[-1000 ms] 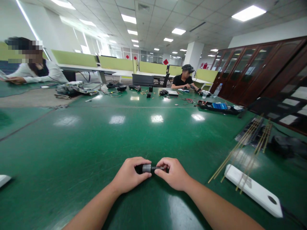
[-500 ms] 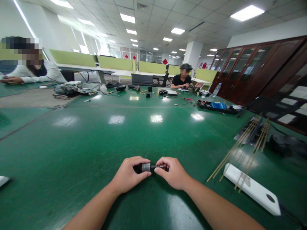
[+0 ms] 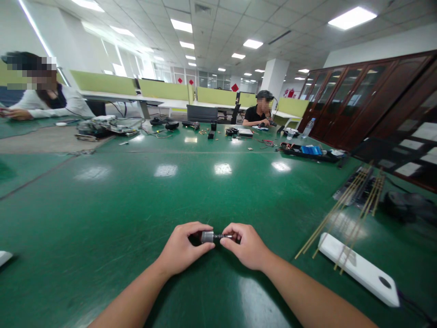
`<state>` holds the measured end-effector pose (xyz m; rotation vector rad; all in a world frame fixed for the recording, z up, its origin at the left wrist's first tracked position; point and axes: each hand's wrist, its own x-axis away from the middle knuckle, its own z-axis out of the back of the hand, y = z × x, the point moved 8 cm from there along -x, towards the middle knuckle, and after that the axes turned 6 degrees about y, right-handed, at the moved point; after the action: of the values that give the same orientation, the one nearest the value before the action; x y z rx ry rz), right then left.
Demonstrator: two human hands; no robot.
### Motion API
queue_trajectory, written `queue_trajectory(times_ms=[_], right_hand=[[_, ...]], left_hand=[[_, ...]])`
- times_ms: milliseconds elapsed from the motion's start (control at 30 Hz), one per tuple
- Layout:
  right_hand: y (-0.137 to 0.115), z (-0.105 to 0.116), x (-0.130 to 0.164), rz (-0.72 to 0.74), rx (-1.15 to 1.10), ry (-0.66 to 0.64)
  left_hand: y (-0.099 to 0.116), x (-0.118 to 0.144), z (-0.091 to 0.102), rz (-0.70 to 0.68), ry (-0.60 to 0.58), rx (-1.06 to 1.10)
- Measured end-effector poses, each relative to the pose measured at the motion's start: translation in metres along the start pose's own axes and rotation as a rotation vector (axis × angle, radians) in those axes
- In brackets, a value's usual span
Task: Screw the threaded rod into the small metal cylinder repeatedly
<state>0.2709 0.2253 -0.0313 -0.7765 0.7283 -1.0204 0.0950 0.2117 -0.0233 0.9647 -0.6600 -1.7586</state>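
the person's left hand [image 3: 182, 248] and right hand [image 3: 247, 246] meet low over the green tabletop [image 3: 143, 205], each gripping one end of a small grey metal cylinder [image 3: 207, 236] with a thin dark threaded shaft [image 3: 222, 237] sticking out to the right. the left fingers are clamped around the cylinder body, thumb below and forefinger curled over the top; the right fingers are pinched together on the shaft's far end. the part sits just above the surface, between the two hands, not resting on it as far as can be told. the risk, as a judgement: the shaft is thin and held only at its tip, so a sideways pull or uneven twist could slip it from the pinch, and a loose piece would roll off across the smooth tabletop. counted: two hands of the wearer, one cylinder, one shaft. to the right lies one white flat slab [image 3: 358, 269] with a bundle of thin brass-coloured rods [image 3: 344, 207] lying across it, their number too fine to count. two other people sit well apart at the far side, one in a white sleeve [image 3: 37, 107] at left, one in a dark shirt [image 3: 254, 116] at centre, with small tools and cables scattered near them.
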Motion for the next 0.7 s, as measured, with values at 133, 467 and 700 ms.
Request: queue_trajectory(times_ms=[133, 467, 700], right_hand=[[-0.0002, 0.0, 0.0, 0.0, -0.003, 0.002], [0.0015, 0.0028, -0.0005, -0.011, -0.024, 0.021], [0.0001, 0.0029, 0.0002, -0.013, -0.04, 0.026]], left_hand=[[-0.0006, -0.0011, 0.0007, 0.004, 0.006, 0.004], [-0.0009, -0.0014, 0.0022, 0.029, 0.029, 0.021], [-0.0027, -0.0019, 0.0028, 0.022, 0.037, 0.009]])
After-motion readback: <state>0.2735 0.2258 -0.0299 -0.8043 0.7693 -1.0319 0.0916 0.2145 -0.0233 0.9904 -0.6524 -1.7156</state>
